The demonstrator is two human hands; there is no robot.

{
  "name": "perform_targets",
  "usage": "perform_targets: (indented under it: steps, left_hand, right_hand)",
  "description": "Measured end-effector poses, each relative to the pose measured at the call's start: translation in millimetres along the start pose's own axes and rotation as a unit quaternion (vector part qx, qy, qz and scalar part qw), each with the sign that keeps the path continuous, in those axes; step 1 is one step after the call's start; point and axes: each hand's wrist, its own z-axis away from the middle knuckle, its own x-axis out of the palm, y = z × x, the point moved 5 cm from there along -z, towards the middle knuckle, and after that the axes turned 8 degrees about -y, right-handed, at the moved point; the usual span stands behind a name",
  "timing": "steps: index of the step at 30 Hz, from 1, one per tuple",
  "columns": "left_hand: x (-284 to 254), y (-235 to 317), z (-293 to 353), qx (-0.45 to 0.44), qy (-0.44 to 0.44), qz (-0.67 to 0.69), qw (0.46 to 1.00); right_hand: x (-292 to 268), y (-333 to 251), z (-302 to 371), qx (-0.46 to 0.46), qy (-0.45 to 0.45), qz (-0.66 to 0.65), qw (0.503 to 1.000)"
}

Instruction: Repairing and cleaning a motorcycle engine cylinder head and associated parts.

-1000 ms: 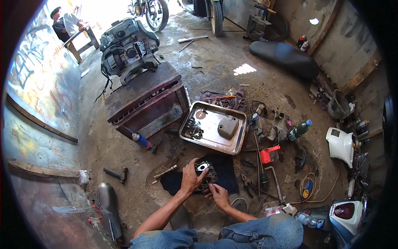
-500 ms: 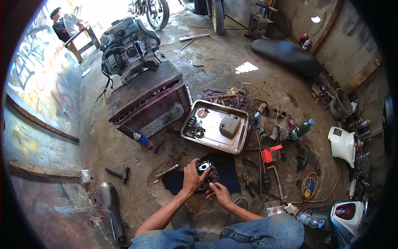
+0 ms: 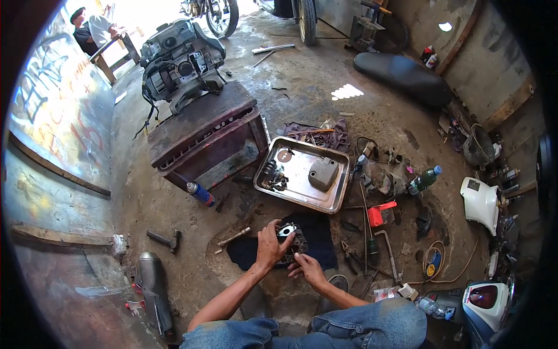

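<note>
A dark metal engine part (image 3: 299, 239), which looks like a cylinder head with a pale flange around a round opening, sits over a dark blue cloth (image 3: 321, 237) on the floor. My left hand (image 3: 269, 246) is wrapped around its left side, thumb lying across the front. Close against the part's lower right edge is my right hand (image 3: 309, 270), thumb and fingers pinched together. Whatever those fingertips hold, if anything, is too small to make out. Past the cloth stands a metal tray (image 3: 302, 205) with a grey cover (image 3: 323, 174) and several small engine parts (image 3: 272, 177).
A wooden crate (image 3: 209, 152) carries an engine (image 3: 182, 64) at the left. Around me lie a spray can (image 3: 200, 194), a hammer (image 3: 164, 240), an exhaust silencer (image 3: 153, 295), pliers (image 3: 350, 259) and a green bottle (image 3: 425, 180). Farther off, a person (image 3: 93, 32) sits by the doorway.
My right hand's fingers have shifted slightly at the part's lower edge. The left hand keeps its grip, and the view has moved a little.
</note>
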Motion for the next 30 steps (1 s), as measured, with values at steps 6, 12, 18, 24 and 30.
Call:
perform_targets:
  steps: [6,12,18,24,30]
  left_hand:
    - [1.0,2.4,-0.8,0.017,0.01,-0.005,1.0]
    - [-1.2,3.1,0.0,0.015,0.018,-0.014,1.0]
    - [-0.5,4.1,-1.8,0.026,0.018,-0.019,0.999]
    - [0.4,2.6,-0.5,0.013,-0.001,-0.007,1.0]
    - [-1.3,-0.2,0.9,0.019,0.012,-0.023,0.999]
  right_hand:
    - [1.9,-9.9,-16.3,-0.044,0.0,0.025,0.999]
    - [1.6,-2.3,-3.1,-0.022,0.0,0.01,1.0]
    - [3.4,-14.1,-18.9,-0.044,0.002,0.02,0.999]
    - [3.5,-16.4,-17.0,-0.047,0.008,0.025,0.999]
    - [-11.3,22.3,35.3,-0.046,-0.07,0.249,0.965]
